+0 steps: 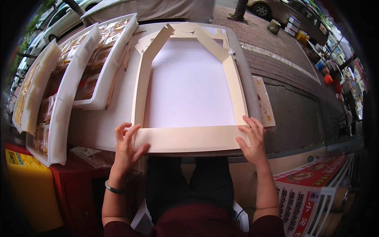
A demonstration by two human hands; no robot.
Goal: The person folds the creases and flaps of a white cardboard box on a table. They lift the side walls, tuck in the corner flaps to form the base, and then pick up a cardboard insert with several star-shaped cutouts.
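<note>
A cream cardboard box (pixel 185 139) with a white inside lies on the table before me, partly folded. Its near wall stands up, both side walls are raised, and the flaps at the far end lean at angles. At the near left corner, my left hand (pixel 127 146) grips the box, fingers over the edge and thumb on the near wall. My right hand (pixel 253 141) has hold of the near right corner the same way. A bracelet (pixel 114 187) circles my left wrist.
White plastic trays (pixel 65 100) of wrapped food stand on the table's left. More cream card pieces (pixel 183 28) lie beyond the box. A flat printed box (pixel 263 102) rests at the right table edge. Below are a yellow box (pixel 31 189) and a red-and-white sign (pixel 304 193).
</note>
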